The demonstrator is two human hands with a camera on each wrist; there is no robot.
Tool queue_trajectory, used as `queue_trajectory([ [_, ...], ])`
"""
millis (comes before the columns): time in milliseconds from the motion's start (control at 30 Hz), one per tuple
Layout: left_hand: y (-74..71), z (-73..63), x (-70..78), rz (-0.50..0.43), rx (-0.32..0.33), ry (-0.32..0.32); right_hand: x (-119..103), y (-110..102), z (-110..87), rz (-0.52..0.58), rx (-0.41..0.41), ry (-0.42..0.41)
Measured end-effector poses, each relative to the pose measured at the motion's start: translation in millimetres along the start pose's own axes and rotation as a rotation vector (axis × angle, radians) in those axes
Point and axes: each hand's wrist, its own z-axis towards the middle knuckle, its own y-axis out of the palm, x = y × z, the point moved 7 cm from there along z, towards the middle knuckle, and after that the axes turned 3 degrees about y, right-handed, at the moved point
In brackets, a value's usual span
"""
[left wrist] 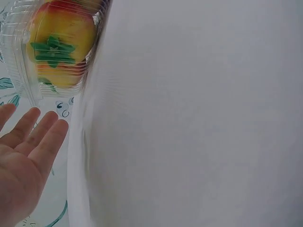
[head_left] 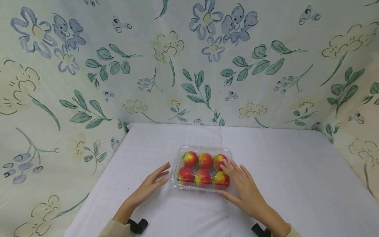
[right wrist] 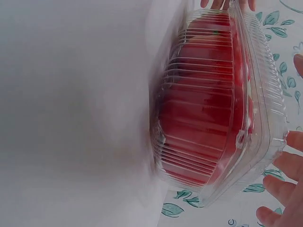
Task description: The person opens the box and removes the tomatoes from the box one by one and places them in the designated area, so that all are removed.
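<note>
A clear plastic clamshell box (head_left: 195,188) sits on the white-covered table, its lid down. Inside are several red-and-yellow fruits (head_left: 205,160) in two rows; green leaves show on one fruit (left wrist: 66,28) in the left wrist view. My left hand (head_left: 151,184) is held just left of the box, apart from it, fingers extended. At the right side, my right hand (head_left: 245,191) has its fingers spread, the fingertips overlapping the box's right edge and the thumb by its front corner. In the right wrist view those fingers (right wrist: 284,158) are right at the lid's rim.
A white cloth (head_left: 284,177) covers the table, with a seam running front to back. Floral fabric (head_left: 177,65) hangs behind and along both sides. Black wrist bands (head_left: 138,226) are on both wrists, below light sleeves.
</note>
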Motion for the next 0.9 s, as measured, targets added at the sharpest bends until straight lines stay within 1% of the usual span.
queue_trajectory([
  [300,5.1,-3.0,-1.3,-0.027,0.012,-0.046,-13.0,8.4,5.5,-0.033,-0.006,-0.044],
  [400,7.1,-3.9,-3.2,-0.055,0.012,-0.062,-18.4,11.7,7.2,-0.035,-0.008,-0.062],
  [600,11.5,-6.2,-6.0,-0.147,-0.005,-0.079,-28.5,19.1,9.0,-0.033,-0.016,-0.094],
  [900,15.1,-8.2,-11.1,-0.214,0.013,-0.127,-36.1,26.6,12.8,-0.047,0.026,-0.138],
])
